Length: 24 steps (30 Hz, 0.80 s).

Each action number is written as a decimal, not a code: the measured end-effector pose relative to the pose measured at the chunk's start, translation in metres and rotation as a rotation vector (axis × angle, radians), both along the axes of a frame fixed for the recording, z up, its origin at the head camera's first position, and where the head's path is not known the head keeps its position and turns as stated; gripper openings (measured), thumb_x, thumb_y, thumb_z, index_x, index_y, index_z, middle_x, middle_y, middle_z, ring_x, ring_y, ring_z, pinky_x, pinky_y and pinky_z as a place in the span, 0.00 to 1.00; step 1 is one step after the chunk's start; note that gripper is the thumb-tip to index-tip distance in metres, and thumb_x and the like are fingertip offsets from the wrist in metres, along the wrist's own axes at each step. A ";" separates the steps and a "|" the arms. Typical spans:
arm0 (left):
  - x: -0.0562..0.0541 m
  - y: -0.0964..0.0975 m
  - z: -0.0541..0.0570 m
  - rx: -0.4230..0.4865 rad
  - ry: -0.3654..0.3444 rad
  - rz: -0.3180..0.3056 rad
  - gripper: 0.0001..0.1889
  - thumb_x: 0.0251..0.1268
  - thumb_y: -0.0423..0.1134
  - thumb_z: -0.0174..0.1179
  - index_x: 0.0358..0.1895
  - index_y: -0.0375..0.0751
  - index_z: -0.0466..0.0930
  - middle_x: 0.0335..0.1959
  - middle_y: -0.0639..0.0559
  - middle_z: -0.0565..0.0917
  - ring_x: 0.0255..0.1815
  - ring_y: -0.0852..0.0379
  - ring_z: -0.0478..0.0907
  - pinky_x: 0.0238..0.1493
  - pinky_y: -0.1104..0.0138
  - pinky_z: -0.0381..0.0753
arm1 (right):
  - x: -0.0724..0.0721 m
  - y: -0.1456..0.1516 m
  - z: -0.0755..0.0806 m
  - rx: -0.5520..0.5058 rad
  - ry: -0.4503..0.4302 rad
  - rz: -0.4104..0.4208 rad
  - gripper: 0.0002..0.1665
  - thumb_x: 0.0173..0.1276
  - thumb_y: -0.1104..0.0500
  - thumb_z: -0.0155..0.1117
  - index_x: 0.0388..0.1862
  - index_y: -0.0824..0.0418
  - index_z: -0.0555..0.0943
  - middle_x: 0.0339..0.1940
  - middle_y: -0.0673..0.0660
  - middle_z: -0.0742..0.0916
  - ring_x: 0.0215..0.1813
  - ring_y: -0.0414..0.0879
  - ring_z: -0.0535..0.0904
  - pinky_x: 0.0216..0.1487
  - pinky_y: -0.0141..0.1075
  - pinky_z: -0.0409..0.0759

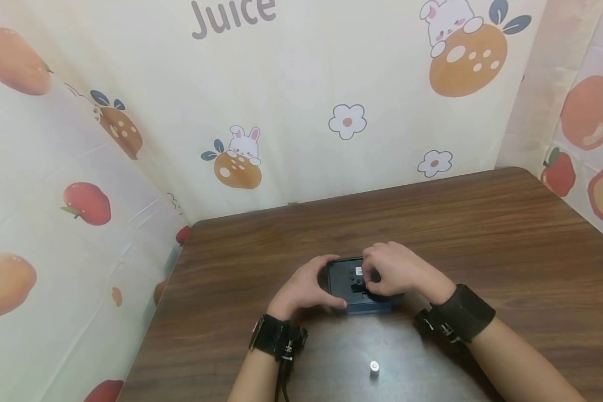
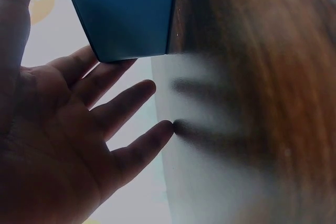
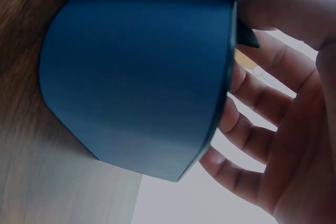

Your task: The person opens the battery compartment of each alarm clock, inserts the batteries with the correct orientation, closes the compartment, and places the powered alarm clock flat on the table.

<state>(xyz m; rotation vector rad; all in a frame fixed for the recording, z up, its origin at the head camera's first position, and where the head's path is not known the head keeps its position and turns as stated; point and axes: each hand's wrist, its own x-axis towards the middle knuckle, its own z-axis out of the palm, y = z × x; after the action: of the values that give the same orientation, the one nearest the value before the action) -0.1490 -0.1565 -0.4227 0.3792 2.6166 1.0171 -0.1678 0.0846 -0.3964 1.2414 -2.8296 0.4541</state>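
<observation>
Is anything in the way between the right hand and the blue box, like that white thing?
Nothing visible is in the way. The right hand is at the blue box, pinching a small black piece at its dark upper side. The small white cylinder stands on the table nearer the camera, not between them.

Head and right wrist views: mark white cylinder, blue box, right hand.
White cylinder (image 1: 374,368), head view, mid-body.
Blue box (image 3: 139,74), right wrist view, broad side.
Right hand (image 1: 396,269), head view, back of hand.

A makeshift booth: bunny-print curtains (image 1: 301,72) around 3 sides of a brown table (image 1: 261,243)
</observation>
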 end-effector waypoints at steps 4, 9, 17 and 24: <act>0.001 0.000 0.000 -0.001 0.004 0.001 0.49 0.32 0.60 0.78 0.66 0.72 0.63 0.65 0.62 0.71 0.59 0.57 0.69 0.63 0.49 0.69 | -0.001 0.002 0.001 -0.034 -0.019 -0.014 0.11 0.53 0.52 0.69 0.17 0.41 0.76 0.25 0.42 0.75 0.27 0.36 0.68 0.30 0.31 0.68; 0.001 0.001 0.000 -0.008 0.009 0.000 0.49 0.32 0.60 0.78 0.66 0.73 0.63 0.65 0.62 0.71 0.58 0.57 0.69 0.62 0.49 0.70 | -0.002 0.005 0.002 -0.050 -0.008 -0.033 0.08 0.55 0.51 0.69 0.20 0.41 0.79 0.25 0.41 0.76 0.27 0.36 0.68 0.29 0.30 0.68; 0.001 0.001 -0.001 -0.005 0.009 -0.003 0.49 0.32 0.61 0.77 0.66 0.73 0.62 0.66 0.62 0.70 0.59 0.57 0.69 0.62 0.48 0.70 | -0.002 0.011 0.007 -0.094 0.074 -0.071 0.05 0.53 0.51 0.71 0.23 0.42 0.82 0.29 0.41 0.77 0.33 0.38 0.69 0.35 0.33 0.71; 0.000 0.000 -0.003 -0.029 0.041 -0.017 0.49 0.32 0.64 0.76 0.66 0.72 0.62 0.65 0.62 0.71 0.59 0.58 0.69 0.63 0.49 0.70 | -0.004 0.019 0.011 -0.144 0.149 -0.086 0.06 0.51 0.53 0.72 0.22 0.42 0.81 0.33 0.42 0.79 0.35 0.39 0.71 0.35 0.34 0.73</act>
<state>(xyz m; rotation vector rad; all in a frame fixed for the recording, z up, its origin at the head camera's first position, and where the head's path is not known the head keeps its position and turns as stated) -0.1489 -0.1568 -0.4256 0.4193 2.6568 0.9754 -0.1719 0.1031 -0.3859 1.0760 -2.6612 0.5270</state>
